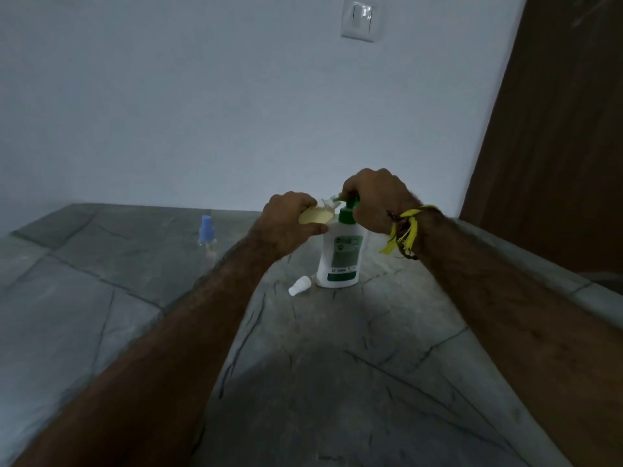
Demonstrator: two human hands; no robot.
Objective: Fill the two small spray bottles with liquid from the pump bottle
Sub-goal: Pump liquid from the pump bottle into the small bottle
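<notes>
Left hand raised beside the pump bottle, fingers curled round a small bottle with yellowish liquid inside – held tilted, almost on its side, open neck pointing right toward the green spout. Thumb underneath, remaining fingers wrapped over the top; only the bottle's lower face and neck visible past the knuckles.

Right hand on top of the pump bottle, fingers clenched over the green pump head, knuckles up. Spout tip just at the small bottle's neck – touching or not, cannot tell. Yellow thread band tied on the right wrist, loose ends hanging.

Pump bottle upright on the grey stone tabletop, white body with a green label and green collar. White cap lying on its side just left of the bottle's base, close to it, apparently not touching.

Blue-capped bottle – the 2nd small one – standing upright well to the left, near the wall, apart from both hands. Clear body, contents too blurred to judge.

Behind: pale wall with a white switch high up, brown door at the right edge.
</notes>
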